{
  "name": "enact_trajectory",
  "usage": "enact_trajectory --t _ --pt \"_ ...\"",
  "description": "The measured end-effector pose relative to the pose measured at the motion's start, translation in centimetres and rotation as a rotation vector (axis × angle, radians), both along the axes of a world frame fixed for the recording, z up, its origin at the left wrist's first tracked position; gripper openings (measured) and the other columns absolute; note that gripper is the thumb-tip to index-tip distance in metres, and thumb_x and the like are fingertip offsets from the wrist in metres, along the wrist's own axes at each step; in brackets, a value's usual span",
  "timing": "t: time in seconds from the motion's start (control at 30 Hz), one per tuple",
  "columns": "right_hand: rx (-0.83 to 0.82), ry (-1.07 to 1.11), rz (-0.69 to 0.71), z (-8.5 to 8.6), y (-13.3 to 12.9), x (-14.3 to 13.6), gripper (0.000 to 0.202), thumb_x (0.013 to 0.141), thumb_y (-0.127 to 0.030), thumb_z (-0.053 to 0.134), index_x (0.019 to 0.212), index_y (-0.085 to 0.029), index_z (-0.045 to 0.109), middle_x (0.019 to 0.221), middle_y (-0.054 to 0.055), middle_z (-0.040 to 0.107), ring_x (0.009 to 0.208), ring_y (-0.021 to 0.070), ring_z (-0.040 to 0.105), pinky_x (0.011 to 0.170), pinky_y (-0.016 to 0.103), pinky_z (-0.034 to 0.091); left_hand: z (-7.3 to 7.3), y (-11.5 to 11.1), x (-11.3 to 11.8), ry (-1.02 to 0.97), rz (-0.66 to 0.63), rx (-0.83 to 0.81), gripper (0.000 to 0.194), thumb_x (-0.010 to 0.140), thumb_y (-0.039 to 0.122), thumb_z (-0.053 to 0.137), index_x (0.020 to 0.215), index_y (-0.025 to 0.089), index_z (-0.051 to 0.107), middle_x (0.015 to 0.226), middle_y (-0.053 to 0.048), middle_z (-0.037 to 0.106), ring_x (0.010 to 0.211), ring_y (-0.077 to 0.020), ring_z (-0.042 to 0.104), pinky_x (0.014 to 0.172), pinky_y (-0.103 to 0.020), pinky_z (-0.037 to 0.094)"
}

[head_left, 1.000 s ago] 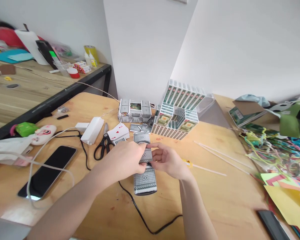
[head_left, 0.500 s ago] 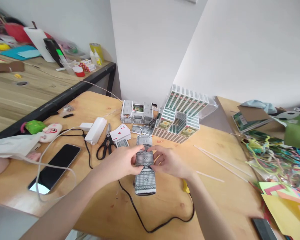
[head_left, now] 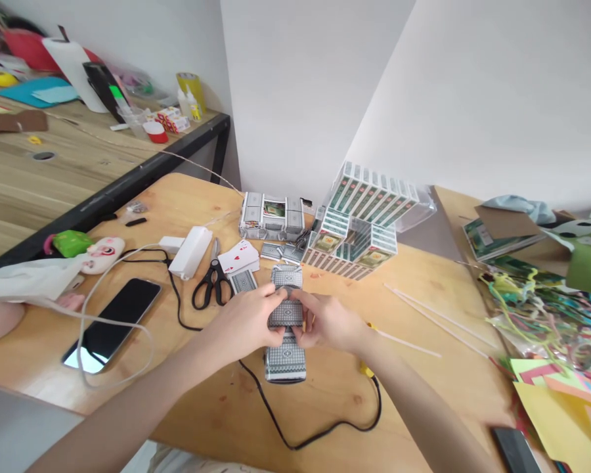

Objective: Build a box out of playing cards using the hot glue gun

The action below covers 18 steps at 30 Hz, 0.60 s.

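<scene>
A long piece built of grey-patterned playing cards (head_left: 285, 361) lies on the table in front of me, with a raised block in its middle. My left hand (head_left: 261, 315) grips the left side of that block, thumb low and fingers at its far edge. On the opposite side, my right hand (head_left: 322, 320) pinches it the same way. Both sets of fingertips nearly meet over the card piece and hide its joints. Left of it lie loose playing cards (head_left: 239, 257), one a red ace, and black-handled scissors (head_left: 211, 282).
Behind stand a box-shaped card model (head_left: 270, 217) and stacked card packs (head_left: 359, 243). A phone (head_left: 113, 325), white adapter (head_left: 190, 253) and cables lie left. Thin white sticks (head_left: 438, 318), coloured paper (head_left: 561, 420) and a yellow-handled tool (head_left: 367, 368) with a black cord are right.
My right hand's fingers have closed in tighter on the block, its thumb now at the near edge. My left fingers have shifted slightly inward. The view has moved a little.
</scene>
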State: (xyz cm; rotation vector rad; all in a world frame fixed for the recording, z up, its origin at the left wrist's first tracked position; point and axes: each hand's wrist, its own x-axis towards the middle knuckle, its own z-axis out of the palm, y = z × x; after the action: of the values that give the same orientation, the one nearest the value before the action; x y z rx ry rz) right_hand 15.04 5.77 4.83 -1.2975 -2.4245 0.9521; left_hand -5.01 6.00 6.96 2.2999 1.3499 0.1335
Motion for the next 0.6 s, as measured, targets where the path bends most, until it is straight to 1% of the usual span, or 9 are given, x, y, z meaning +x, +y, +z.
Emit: enact_trajectory --t 0.1,0.17,0.27,0.33,0.43,0.6 --pt "0.064 -0.195 0.038 0.7 0.2 -0.4 0.050 0.069 -0.027 0.060 0.117 -0.017 0.051 0.074 0.001 0.065 0.060 0.0159 0.059 0.050 0.022 0.035 0.2 0.0 0.2 0.052 -0.014 0.027 0.049 0.070 0.036 0.062 0.116 0.019 0.060 0.104 -0.005 0.063 0.080 -0.0219 0.064 0.060 -0.028 0.040" --pt "0.102 -0.289 0.077 1.4 0.4 -0.6 0.047 0.070 -0.030 0.059 0.115 -0.016 0.052 0.073 0.002 0.066 0.058 0.0169 0.058 0.048 0.024 0.030 0.5 0.0 0.4 0.089 -0.035 0.038 0.045 0.071 0.036 0.063 0.112 0.019 0.061 0.101 -0.005 0.063 0.079 -0.0226 0.065 0.059 -0.029 0.039" --pt "0.139 -0.361 0.120 2.1 0.7 -0.9 0.042 0.071 -0.033 0.057 0.109 -0.015 0.054 0.071 0.003 0.067 0.055 0.0173 0.057 0.049 0.025 0.028 1.0 0.2 0.7 0.110 -0.059 0.051 0.040 0.071 0.037 0.062 0.106 0.020 0.063 0.095 -0.003 0.064 0.079 -0.0230 0.065 0.058 -0.030 0.038" --pt "0.158 -0.375 0.120 2.2 0.7 -0.9 0.041 0.070 -0.034 0.057 0.106 -0.015 0.055 0.070 0.003 0.067 0.054 0.0175 0.057 0.049 0.026 0.028 1.2 0.3 0.9 0.102 -0.063 0.060 0.037 0.071 0.037 0.063 0.104 0.021 0.064 0.091 -0.002 0.065 0.081 -0.0230 0.065 0.058 -0.030 0.038" --pt "0.171 -0.365 0.103 1.9 0.7 -0.9 0.041 0.070 -0.035 0.057 0.105 -0.015 0.056 0.066 0.002 0.066 0.054 0.0174 0.057 0.049 0.025 0.029 1.3 0.3 1.0 0.086 -0.068 0.069 0.033 0.070 0.036 0.063 0.099 0.020 0.065 0.087 -0.001 0.064 0.084 -0.0229 0.064 0.062 -0.030 0.039" --pt "0.164 -0.244 0.063 1.1 0.4 -0.7 0.038 0.068 -0.031 0.059 0.103 -0.016 0.056 0.063 0.000 0.063 0.052 0.0152 0.054 0.051 0.024 0.032 1.1 0.2 0.9 0.050 -0.070 0.070 0.028 0.070 0.032 0.063 0.095 0.019 0.065 0.087 -0.001 0.062 0.084 -0.0221 0.063 0.062 -0.030 0.039"
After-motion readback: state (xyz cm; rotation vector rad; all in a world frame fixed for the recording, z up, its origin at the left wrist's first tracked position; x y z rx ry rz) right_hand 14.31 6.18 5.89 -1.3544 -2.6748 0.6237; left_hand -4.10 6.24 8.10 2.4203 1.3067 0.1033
